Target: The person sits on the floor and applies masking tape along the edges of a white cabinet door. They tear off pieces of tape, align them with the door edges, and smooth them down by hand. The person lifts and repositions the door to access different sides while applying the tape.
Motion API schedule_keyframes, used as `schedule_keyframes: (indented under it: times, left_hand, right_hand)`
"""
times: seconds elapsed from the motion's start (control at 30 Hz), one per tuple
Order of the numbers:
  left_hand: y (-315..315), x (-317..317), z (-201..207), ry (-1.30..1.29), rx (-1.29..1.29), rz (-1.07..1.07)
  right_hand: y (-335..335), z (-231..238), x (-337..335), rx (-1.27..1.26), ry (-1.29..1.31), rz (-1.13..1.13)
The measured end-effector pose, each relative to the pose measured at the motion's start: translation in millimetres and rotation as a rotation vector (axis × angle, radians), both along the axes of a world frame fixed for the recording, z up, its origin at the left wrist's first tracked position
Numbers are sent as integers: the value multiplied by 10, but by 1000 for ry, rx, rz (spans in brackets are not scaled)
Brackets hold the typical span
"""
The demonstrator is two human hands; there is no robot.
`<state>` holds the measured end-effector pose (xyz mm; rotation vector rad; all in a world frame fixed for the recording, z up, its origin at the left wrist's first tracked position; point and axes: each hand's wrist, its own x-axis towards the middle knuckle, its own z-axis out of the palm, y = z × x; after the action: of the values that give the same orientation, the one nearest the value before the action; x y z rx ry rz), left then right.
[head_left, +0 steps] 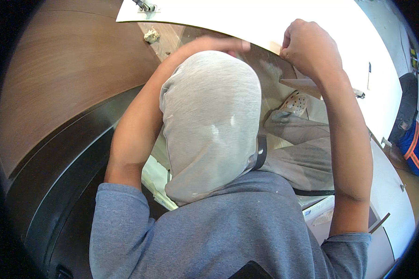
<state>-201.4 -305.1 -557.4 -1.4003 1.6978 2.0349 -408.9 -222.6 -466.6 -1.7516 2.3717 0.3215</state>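
Note:
My right hand (pixel 312 46) is closed, its fingers curled at the lower edge of a large white panel (pixel 237 16). What they pinch is hidden, though a small tan patch shows on the panel's edge beside them. My left arm bends around my raised knee in grey trousers (pixel 209 116). Beyond that knee, my left hand (pixel 235 45) is blurred, with one fingertip pointing right just below the panel's edge; the knee covers most of it. A metal hinge (pixel 145 6) sits at the panel's upper left corner.
Brown wooden boards (pixel 74 60) curve along the left, above a black ledge (pixel 65 172). A crumpled yellowish lump (pixel 151 36) lies near the panel. My other leg ends in a beige clog (pixel 294 103). A blue and orange item (pixel 414 149) is at the far right.

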Motion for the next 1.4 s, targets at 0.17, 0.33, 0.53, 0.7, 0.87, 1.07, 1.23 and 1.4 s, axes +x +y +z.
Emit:
schedule_keyframes:
  times: [0.17, 0.33, 0.53, 0.7, 0.87, 1.07, 1.23, 1.4]
  left_hand:
    - [-168, 502, 230, 36, -163, 29]
    - [8, 587, 267, 327, -937, 9]
    - [-102, 749, -275, -412, -1486, -358]
    - [-163, 716, -313, -486, -1440, -408]
    - [-263, 334, 1172, -735, -698, -513]
    - [726, -264, 1054, -342, -1321, -689]
    - [1088, -706, -58, -425, -1473, -426]
    - [1215, -798, -387, -264, -1564, -436]
  right_hand:
    - [-62, 2, -14, 19, -32, -16]
    - [-41, 49, -21, 13, -55, -18]
    - [-56, -1, -23, -2, -103, -31]
    - [-35, -31, -6, -32, -146, -47]
    - [-15, -33, -59, -2, -141, -38]
    - [6, -30, -66, -3, -155, -57]
    - [52, -86, -89, -49, -154, -19]
    - [128, -153, -151, -101, -128, 20]
